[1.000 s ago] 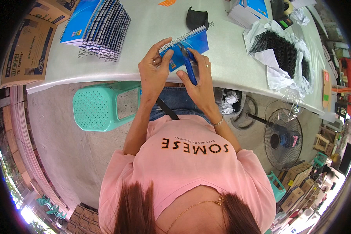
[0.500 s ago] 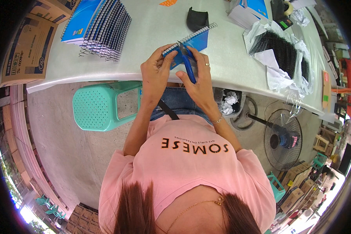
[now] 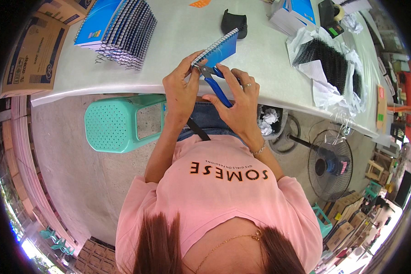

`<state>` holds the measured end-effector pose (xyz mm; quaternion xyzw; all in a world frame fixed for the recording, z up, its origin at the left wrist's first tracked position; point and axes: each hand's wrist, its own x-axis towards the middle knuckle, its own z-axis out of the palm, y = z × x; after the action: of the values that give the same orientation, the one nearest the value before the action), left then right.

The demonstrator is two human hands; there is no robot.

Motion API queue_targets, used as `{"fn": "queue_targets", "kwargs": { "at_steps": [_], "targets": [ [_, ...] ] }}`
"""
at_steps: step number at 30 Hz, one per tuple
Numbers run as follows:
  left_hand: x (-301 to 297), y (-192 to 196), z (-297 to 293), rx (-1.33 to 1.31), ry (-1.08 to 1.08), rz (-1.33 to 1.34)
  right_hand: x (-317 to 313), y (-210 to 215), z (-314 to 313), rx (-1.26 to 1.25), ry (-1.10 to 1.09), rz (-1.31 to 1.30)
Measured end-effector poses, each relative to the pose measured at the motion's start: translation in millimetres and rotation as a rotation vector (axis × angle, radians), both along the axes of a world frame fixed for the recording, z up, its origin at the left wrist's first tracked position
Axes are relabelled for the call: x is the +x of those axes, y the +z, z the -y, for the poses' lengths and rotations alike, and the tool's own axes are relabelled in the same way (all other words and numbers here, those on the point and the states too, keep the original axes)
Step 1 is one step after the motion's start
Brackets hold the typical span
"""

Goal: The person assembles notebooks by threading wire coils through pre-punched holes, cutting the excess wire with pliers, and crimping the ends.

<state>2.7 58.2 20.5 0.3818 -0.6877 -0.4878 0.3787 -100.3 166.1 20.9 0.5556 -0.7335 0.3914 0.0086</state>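
Observation:
My left hand [image 3: 181,89] is closed on the near end of a small blue spiral-bound notebook [image 3: 224,51], which slants up and away to the right over the table's near edge. White wire coil runs along its upper-left side. In my right hand [image 3: 240,97] is a pair of blue-handled wire cutters [image 3: 218,90], its handles spread apart. The cutter's jaws are at the near end of the coil, close to my left fingertips. Whether they touch the wire I cannot tell.
A tall stack of blue spiral notebooks [image 3: 128,34] stands at the left, beside cardboard boxes [image 3: 34,55]. A curved black piece [image 3: 234,23] lies beyond my hands. At the right are black wire coils [image 3: 322,64] on crumpled paper. A green stool [image 3: 112,123] and a fan [image 3: 329,164] stand below the table.
The cutters have moved from partway along the coil to its near end, and their handles have spread wider. Loose coil loops past the notebook's far end no longer show.

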Motion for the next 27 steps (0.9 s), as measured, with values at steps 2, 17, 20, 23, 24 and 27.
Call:
{"fn": "queue_targets", "kwargs": {
  "at_steps": [2, 17, 20, 23, 24, 27],
  "targets": [
    [1, -1, 0, -0.048, 0.006, 0.016, 1, 1, 0, -0.011, 0.006, 0.008],
    [5, -3, -7, -0.229, 0.026, 0.041, -14, 35, -8, 0.378, 0.379, 1.313],
    [3, 1, -7, -0.175, 0.032, 0.047, -31, 35, -3, 0.525, 0.587, 1.661],
    [4, 4, -2, -0.170, 0.046, 0.035, -26, 40, -4, 0.538, 0.487, 1.331],
    [4, 10, -2, -0.185, 0.068, 0.052, -31, 36, -5, 0.461, 0.435, 1.094],
    [13, 47, 4, -0.095, 0.169, 0.066, -64, 22, -5, 0.308, 0.214, 0.427]
  ]
}}
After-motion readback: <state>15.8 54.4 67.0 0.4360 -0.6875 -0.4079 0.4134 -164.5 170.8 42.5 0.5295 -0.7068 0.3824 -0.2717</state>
